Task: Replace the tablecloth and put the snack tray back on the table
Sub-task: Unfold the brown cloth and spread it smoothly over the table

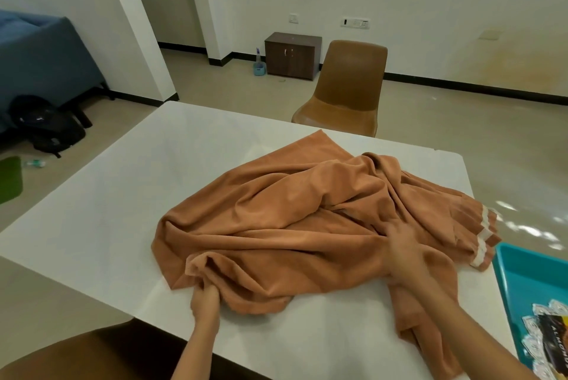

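From the head view I see the white counter (101, 195) with wide bare surface on its left and far side, its far edge running clear to the right corner. A brown chair (347, 87) stands just past that far edge, pushed close. Beyond it the floor lies open up to a small dark cabinet (292, 55) by the wall. At far left a blue sofa (40, 54) has a black backpack (46, 127) on the floor near it.

The orange-brown tablecloth (292, 204) lies bunched in heavy folds on the right half of the counter. One flat corner points toward the far edge, its striped white hem hangs at the right edge, and one part drapes over the near edge.

My left hand (206, 296) is clenched on a fold at the near-left corner of the cloth. My right hand (402, 250) presses down into the folds; I cannot tell whether it grips them.

The teal snack tray (522, 272) sits off the right edge of the counter, near the hem, with snack packets (550, 342) in it.
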A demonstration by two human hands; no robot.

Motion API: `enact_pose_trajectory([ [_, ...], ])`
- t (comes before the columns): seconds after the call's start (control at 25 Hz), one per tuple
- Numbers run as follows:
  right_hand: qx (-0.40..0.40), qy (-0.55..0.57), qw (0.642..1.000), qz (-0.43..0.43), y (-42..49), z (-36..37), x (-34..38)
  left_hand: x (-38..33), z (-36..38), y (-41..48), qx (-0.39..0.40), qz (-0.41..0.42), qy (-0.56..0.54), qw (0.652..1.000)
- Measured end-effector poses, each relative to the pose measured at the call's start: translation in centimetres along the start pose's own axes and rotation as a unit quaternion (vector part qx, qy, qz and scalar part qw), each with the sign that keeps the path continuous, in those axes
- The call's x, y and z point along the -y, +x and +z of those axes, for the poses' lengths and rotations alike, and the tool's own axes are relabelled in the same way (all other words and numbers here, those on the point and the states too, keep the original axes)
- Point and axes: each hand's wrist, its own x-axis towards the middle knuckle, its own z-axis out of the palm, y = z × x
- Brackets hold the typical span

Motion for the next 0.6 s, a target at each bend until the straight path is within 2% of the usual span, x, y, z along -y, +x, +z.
enact_pose_trajectory([
  [0.08, 0.119, 0.011, 0.985, -0.121, -0.4, 2.2, 3.2, 1.2, 2.0, -1.2, 0.097, 0.049, -0.016, 0.994],
  [0.16, 0.189, -0.05, 0.966, -0.169, -0.6, 5.0, 5.3, 2.1, 3.8, -3.1, 0.179, 0.118, -0.008, 0.977],
  [0.24, 0.176, -0.096, 0.966, -0.164, -0.3, 7.2, 6.2, 2.6, 5.2, -3.9, 0.247, 0.187, 0.07, 0.948],
  [0.28, 0.156, -0.103, 0.971, -0.151, 0.0, 7.6, 6.2, 2.9, 5.7, -3.9, 0.267, 0.193, 0.093, 0.939],
  [0.32, 0.148, -0.097, 0.976, -0.13, 0.6, 7.5, 6.3, 3.1, 5.8, -3.6, 0.27, 0.193, 0.109, 0.937],
  [0.44, 0.112, -0.006, 0.992, -0.051, 2.3, 5.8, 5.5, 2.9, 5.6, -3.2, 0.26, 0.158, -0.009, 0.952],
  [0.52, 0.044, 0.042, 0.998, -0.02, 3.8, 3.3, 4.2, 2.6, 4.8, -2.4, 0.228, 0.168, -0.006, 0.959],
  [0.6, -0.026, 0.076, 0.997, 0.006, 5.2, 0.3, 2.0, 1.0, 2.3, -0.9, 0.1, 0.229, 0.084, 0.965],
])
